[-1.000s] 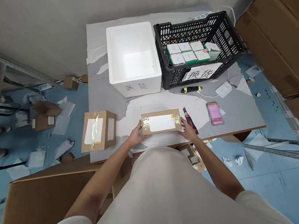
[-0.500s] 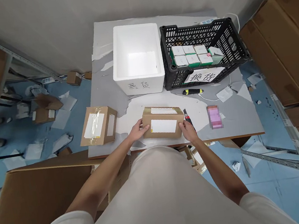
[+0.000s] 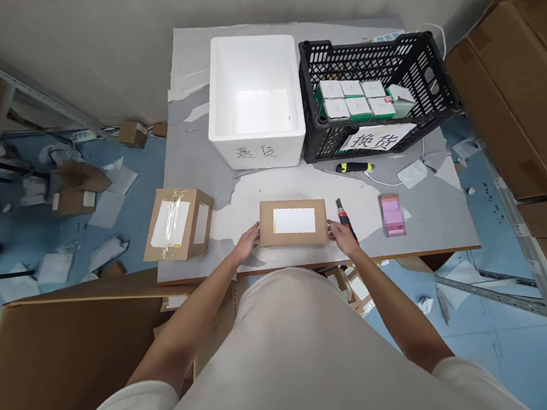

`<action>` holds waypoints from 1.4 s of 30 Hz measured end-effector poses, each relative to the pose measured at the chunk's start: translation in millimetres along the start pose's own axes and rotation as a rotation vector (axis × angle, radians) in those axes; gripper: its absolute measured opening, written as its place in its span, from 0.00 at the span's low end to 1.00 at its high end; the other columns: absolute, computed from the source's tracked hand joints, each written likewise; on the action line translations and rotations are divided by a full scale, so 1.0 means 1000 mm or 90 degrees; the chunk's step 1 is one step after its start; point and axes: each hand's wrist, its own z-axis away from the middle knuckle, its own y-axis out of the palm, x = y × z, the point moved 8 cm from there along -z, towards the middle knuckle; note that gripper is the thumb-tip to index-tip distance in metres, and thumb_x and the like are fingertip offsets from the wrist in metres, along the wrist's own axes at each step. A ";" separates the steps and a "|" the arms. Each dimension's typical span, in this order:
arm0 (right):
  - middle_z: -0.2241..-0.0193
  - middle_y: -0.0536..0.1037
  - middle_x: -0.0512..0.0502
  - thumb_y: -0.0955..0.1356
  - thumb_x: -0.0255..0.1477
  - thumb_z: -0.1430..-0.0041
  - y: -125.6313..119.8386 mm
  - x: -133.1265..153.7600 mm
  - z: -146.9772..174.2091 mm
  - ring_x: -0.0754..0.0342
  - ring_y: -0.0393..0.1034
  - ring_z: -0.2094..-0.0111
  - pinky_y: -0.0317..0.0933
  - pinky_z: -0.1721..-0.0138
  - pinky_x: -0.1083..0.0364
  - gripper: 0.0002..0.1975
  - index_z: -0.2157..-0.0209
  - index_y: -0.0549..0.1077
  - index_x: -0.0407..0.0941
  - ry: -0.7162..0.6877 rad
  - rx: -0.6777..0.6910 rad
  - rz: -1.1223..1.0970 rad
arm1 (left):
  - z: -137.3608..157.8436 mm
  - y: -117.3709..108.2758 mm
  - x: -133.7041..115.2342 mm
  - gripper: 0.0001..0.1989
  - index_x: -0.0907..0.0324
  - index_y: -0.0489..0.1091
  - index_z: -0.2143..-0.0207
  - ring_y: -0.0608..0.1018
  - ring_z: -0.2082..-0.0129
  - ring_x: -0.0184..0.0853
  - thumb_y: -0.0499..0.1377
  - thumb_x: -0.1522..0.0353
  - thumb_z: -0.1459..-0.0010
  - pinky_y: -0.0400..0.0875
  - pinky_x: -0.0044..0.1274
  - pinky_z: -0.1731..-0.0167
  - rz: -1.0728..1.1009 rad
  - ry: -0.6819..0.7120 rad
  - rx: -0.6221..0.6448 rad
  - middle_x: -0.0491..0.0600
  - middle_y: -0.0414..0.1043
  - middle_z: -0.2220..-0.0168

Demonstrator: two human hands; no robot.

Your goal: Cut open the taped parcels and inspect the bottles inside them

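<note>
"What does the head view show in hand?"

"A brown box [image 3: 293,222], between the left hand [image 3: 247,243] and the right hand [image 3: 344,239], its white label [image 3: 294,220] facing up"

"And the fingers?"

"Closed in on its ends, the left ones at the left end, the right ones at the right, gripping it from both sides"

"Is it down on the table [image 3: 436,217]?"

"It's near the front edge; whether it's lifted at all, I can't tell"

"What's close by?"

"A cutter [image 3: 345,214], partly hidden by the right hand, and farther right a blurred pink thing [image 3: 392,215]. A taped carton [image 3: 175,224] stands left of the left hand"

"Farther back?"

"A white tub [image 3: 257,138] beside a black crate [image 3: 320,138] of small packs [image 3: 356,98], with a yellow-and-black knife [image 3: 353,167] in front"
</note>
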 end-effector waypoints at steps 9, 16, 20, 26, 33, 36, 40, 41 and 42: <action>0.39 0.62 0.42 0.70 0.26 0.55 0.015 -0.012 0.029 0.46 0.65 0.45 0.60 0.46 0.44 0.49 0.34 0.46 0.53 -0.055 0.114 0.010 | 0.016 0.012 0.008 0.49 0.59 0.54 0.37 0.62 0.38 0.48 0.67 0.61 0.62 0.53 0.37 0.38 -0.063 0.165 0.036 0.56 0.56 0.37; 0.47 0.70 0.44 0.66 0.32 0.46 0.023 0.013 0.028 0.50 0.71 0.54 0.64 0.50 0.48 0.36 0.36 0.52 0.50 -0.091 0.105 -0.033 | 0.020 0.016 -0.009 0.45 0.62 0.64 0.44 0.69 0.44 0.47 0.64 0.47 0.61 0.60 0.37 0.42 -0.048 0.160 0.027 0.57 0.68 0.44; 0.53 0.73 0.43 0.62 0.38 0.41 0.002 0.036 0.031 0.51 0.71 0.59 0.65 0.55 0.50 0.27 0.41 0.61 0.47 -0.118 0.064 0.041 | 0.031 0.005 -0.034 0.34 0.61 0.70 0.49 0.76 0.56 0.42 0.58 0.47 0.52 0.69 0.32 0.53 -0.157 0.184 -0.042 0.53 0.75 0.56; 0.65 0.75 0.40 0.52 0.46 0.36 -0.014 0.070 0.019 0.47 0.69 0.61 0.61 0.57 0.51 0.27 0.61 0.73 0.43 -0.121 -0.004 0.231 | 0.032 0.000 -0.065 0.30 0.61 0.76 0.66 0.76 0.65 0.40 0.45 0.48 0.42 0.67 0.27 0.61 -0.376 0.155 -0.172 0.51 0.76 0.70; 0.59 0.76 0.41 0.52 0.50 0.38 -0.009 0.047 0.004 0.47 0.70 0.58 0.64 0.56 0.49 0.30 0.56 0.73 0.44 -0.068 0.032 0.090 | 0.023 -0.002 -0.054 0.30 0.62 0.76 0.61 0.76 0.59 0.41 0.45 0.49 0.41 0.67 0.28 0.56 -0.314 0.134 -0.169 0.52 0.77 0.62; 0.57 0.76 0.41 0.54 0.47 0.38 -0.012 0.019 0.005 0.51 0.73 0.62 0.66 0.57 0.49 0.31 0.45 0.66 0.43 -0.014 0.051 -0.021 | 0.023 -0.007 -0.037 0.29 0.63 0.71 0.51 0.77 0.56 0.41 0.45 0.52 0.41 0.67 0.32 0.51 -0.219 0.128 -0.145 0.54 0.75 0.54; 0.43 0.64 0.38 0.67 0.38 0.48 -0.014 0.003 0.013 0.47 0.69 0.50 0.62 0.48 0.45 0.39 0.36 0.53 0.47 -0.053 0.057 0.032 | 0.027 0.000 -0.018 0.39 0.61 0.58 0.39 0.73 0.48 0.44 0.60 0.57 0.53 0.62 0.35 0.45 -0.101 0.151 -0.050 0.57 0.64 0.41; 0.40 0.61 0.39 0.70 0.36 0.51 -0.010 0.005 0.015 0.45 0.66 0.46 0.60 0.46 0.44 0.43 0.35 0.50 0.50 -0.075 0.075 0.047 | 0.029 0.006 -0.016 0.42 0.60 0.56 0.38 0.70 0.44 0.45 0.62 0.59 0.56 0.60 0.36 0.43 -0.096 0.167 -0.021 0.57 0.61 0.40; 0.39 0.59 0.40 0.71 0.34 0.53 -0.005 0.009 0.018 0.45 0.63 0.44 0.58 0.45 0.43 0.46 0.35 0.47 0.52 -0.096 0.098 0.049 | 0.030 0.010 -0.016 0.44 0.59 0.55 0.38 0.67 0.42 0.45 0.64 0.59 0.58 0.58 0.35 0.42 -0.095 0.181 0.003 0.56 0.59 0.38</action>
